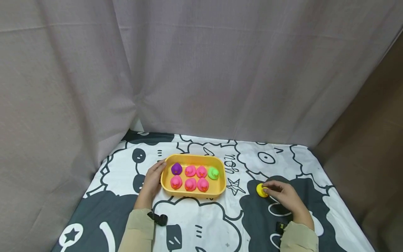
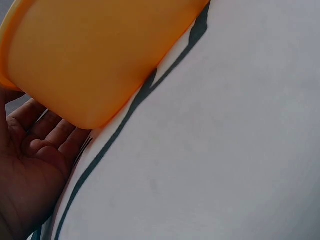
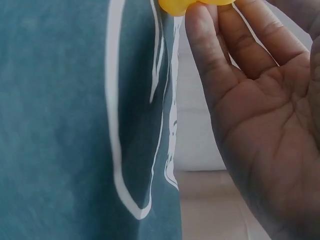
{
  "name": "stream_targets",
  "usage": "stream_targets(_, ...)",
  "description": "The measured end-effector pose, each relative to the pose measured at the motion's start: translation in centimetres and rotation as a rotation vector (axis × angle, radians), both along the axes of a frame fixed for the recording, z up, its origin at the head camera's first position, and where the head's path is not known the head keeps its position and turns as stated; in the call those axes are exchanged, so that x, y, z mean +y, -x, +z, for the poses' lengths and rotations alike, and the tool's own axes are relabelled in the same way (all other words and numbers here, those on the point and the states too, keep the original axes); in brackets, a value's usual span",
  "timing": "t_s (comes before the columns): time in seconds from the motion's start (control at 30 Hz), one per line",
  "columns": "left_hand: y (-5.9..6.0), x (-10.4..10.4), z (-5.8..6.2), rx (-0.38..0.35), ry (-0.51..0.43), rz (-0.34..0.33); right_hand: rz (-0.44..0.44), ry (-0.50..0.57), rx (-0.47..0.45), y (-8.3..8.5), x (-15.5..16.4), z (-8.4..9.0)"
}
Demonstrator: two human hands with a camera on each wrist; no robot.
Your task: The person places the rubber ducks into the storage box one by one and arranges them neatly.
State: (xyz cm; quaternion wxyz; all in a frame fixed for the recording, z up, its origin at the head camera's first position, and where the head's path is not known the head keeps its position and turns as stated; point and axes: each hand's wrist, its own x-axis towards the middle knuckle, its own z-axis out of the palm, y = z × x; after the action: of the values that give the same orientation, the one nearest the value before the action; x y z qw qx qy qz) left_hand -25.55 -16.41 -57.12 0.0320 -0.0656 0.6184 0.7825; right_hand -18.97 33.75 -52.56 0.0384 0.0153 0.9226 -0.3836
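Head view: my right hand (image 1: 284,196) closes its fingertips on a small yellow duck (image 1: 261,190), which sits on the dark patch of the printed cloth (image 1: 201,224), well apart from the tray and to its right. The grip is narrow, fingers curled over the toy's far side. From the right wrist view only the duck's lower edge (image 3: 195,4) shows above the fingertips (image 3: 200,30), so I cannot tell whether the thumb has closed behind it; I judge it a light pinch rather than a full grasp.

My left hand (image 1: 153,182) lies flat against the left end of the yellow tray (image 1: 193,191), fingers straight, bracing the wall. The left wrist view confirms this, with the palm (image 2: 30,165) against the tray's rounded corner (image 2: 90,60).

To do this step well, I would pinch the duck low across its body, lift it straight up, and keep the left hand pressing so the tray cannot slide on the cloth.

Materials: the tray is smooth, matte, moulded plastic, rectangular with rounded corners and a rolled rim. It holds a purple duck (image 1: 176,169), a green duck (image 1: 213,173) and five pink ducks (image 1: 190,177), all glossy, rounded, probably soft vinyl. The cloth is limp, slightly creased and printed in black and white cartoon shapes.
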Motion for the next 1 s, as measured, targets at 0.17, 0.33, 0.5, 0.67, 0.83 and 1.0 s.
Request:
stream_targets(0.17, 0.06, -0.02, 0.07, -0.003, 0.013, -0.002, 0.007, 0.017, -0.005, 0.01, 0.08, 0.12)
stream_targets(0.33, -0.04, -0.04, 0.2, -0.005, 0.031, -0.003, 0.0, 0.033, -0.017, 0.01, 0.13, -0.01)
stream_targets(0.5, -0.25, -0.01, 0.42, -0.012, 0.05, -0.004, -0.004, 0.032, -0.026, -0.02, 0.24, -0.2)
stream_targets(0.67, -0.3, 0.01, 0.51, -0.01, 0.055, -0.006, -0.004, 0.037, -0.031, 0.02, 0.33, -0.35)
stream_targets(0.83, -0.31, -0.03, 0.45, -0.007, 0.061, -0.008, -0.013, 0.035, -0.013, 0.03, 0.28, -0.22)
stream_targets(1.0, -0.31, -0.03, 0.44, -0.015, 0.045, -0.011, -0.023, 0.032, 0.005, 0.15, 0.09, -0.22)
